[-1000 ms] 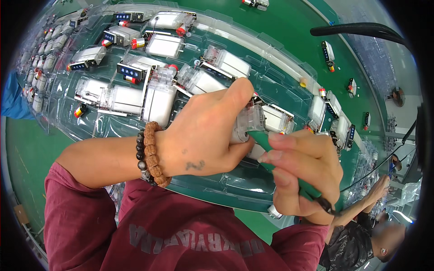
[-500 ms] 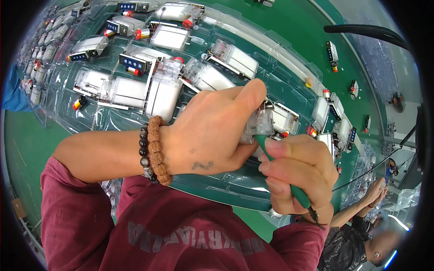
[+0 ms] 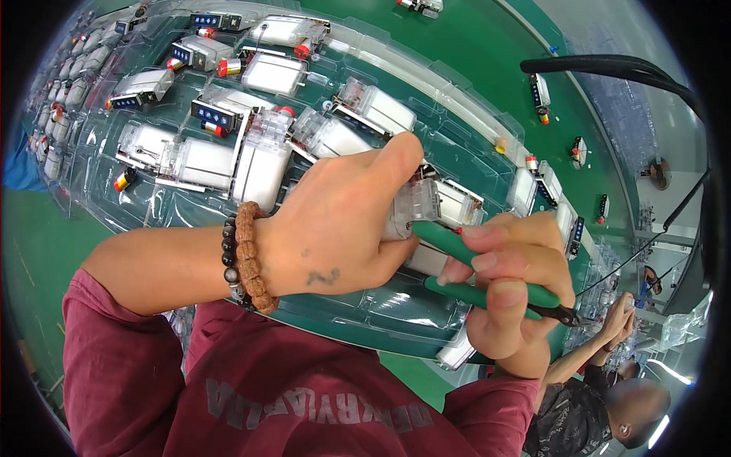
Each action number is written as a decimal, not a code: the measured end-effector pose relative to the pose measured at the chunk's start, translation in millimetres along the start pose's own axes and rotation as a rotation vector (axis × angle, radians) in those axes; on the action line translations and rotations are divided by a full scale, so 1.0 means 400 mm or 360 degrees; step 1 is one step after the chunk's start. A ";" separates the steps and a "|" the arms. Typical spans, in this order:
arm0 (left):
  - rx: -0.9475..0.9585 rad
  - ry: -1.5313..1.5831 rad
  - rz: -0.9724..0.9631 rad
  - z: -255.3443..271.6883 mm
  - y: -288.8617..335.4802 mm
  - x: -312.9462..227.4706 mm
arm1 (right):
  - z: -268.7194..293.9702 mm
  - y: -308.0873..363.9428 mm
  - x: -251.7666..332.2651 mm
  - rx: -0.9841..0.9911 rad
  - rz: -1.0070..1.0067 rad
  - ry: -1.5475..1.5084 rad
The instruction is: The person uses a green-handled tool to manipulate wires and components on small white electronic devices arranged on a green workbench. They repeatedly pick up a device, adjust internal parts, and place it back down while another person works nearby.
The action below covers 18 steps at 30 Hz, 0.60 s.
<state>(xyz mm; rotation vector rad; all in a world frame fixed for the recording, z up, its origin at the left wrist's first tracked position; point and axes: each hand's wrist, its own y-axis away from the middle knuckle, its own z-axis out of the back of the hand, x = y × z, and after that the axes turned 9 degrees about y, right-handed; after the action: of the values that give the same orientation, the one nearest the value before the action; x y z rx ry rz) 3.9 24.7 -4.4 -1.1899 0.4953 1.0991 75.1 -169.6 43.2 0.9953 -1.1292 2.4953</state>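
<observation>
My left hand [image 3: 327,221], a beaded bracelet at its wrist, is closed around a small device whose clear plastic end [image 3: 416,204] shows past the thumb. The rest of that device is hidden in the fist. My right hand [image 3: 525,278] holds green-handled pliers [image 3: 449,242] with the handles spread apart. Their dark jaws [image 3: 565,315] point away from the left hand, toward the lower right. The end of the upper handle is at the clear plastic; I cannot tell whether they touch. Beneath both hands lies a clear plastic tray [image 3: 396,308] with several white devices [image 3: 260,169].
Small red-and-yellow cylinders [image 3: 125,180] and blue-fronted circuit boards [image 3: 214,115] sit among the devices. More units lie on the green surface [image 3: 487,46] beyond the tray. A black curved arm [image 3: 601,65] juts in at upper right. Another person [image 3: 575,415] works at lower right.
The pliers' handles have opened from together to apart, and the fingers of my right hand have spread with them. My left hand still grips the device. The whole view has shifted slightly.
</observation>
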 end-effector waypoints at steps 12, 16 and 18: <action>0.0046 -0.0097 0.0061 -0.002 0.005 -0.012 | 0.009 -0.035 0.004 0.0264 0.0068 0.0201; 0.0059 -0.0078 0.0018 -0.014 0.001 -0.005 | -0.002 -0.027 0.006 0.0206 0.0170 0.0241; 0.0032 -0.0077 0.0034 -0.013 -0.003 -0.004 | 0.001 -0.024 0.012 0.0212 0.0197 0.0326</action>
<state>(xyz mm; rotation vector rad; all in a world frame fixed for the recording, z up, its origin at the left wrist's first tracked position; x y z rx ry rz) 5.3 19.2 -4.4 -1.1401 0.4819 1.1363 76.0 -163.6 52.3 0.6989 -1.0019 2.7268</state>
